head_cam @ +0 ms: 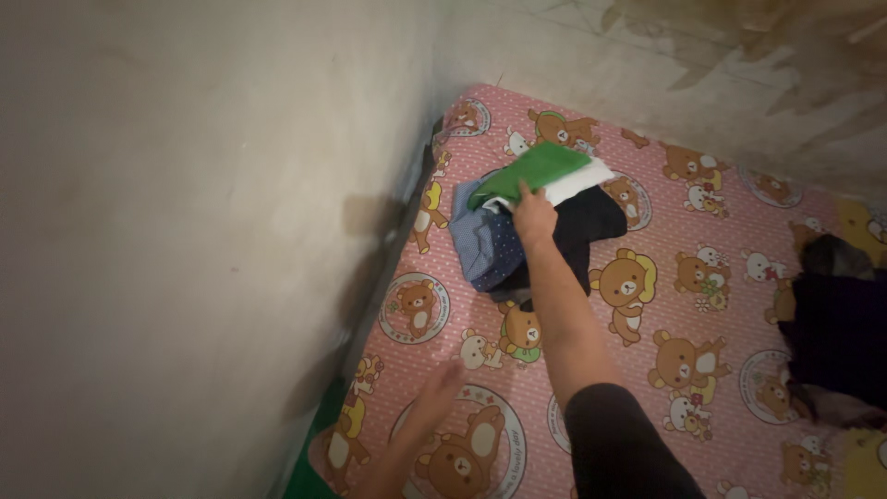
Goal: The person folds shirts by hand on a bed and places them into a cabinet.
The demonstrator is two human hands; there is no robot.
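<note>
right hand (533,214) pinching green cloth (536,168) atop folded clothes pile (517,231) on bed (702,305), left hand (434,393) blurred, open, empty, nearer than pile, dark clothes (836,333) cut off right

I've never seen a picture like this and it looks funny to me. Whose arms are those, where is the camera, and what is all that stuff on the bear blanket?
The arms belong to a person who wears a small camera on the head, so you look down just as that person does. There is only this one picture. The right hand reaches far out and rests on a folded green cloth with a white cloth just under it. They top a small pile that also has a blue dotted cloth and a black garment. Whether the fingers are closed in a grip is hard to tell. The left hand is blurry, open and empty, low over the pink sheet printed with cartoon bears. That sheet covers a mattress pushed into a corner of bare walls. More dark clothes lie at the right edge.
</note>
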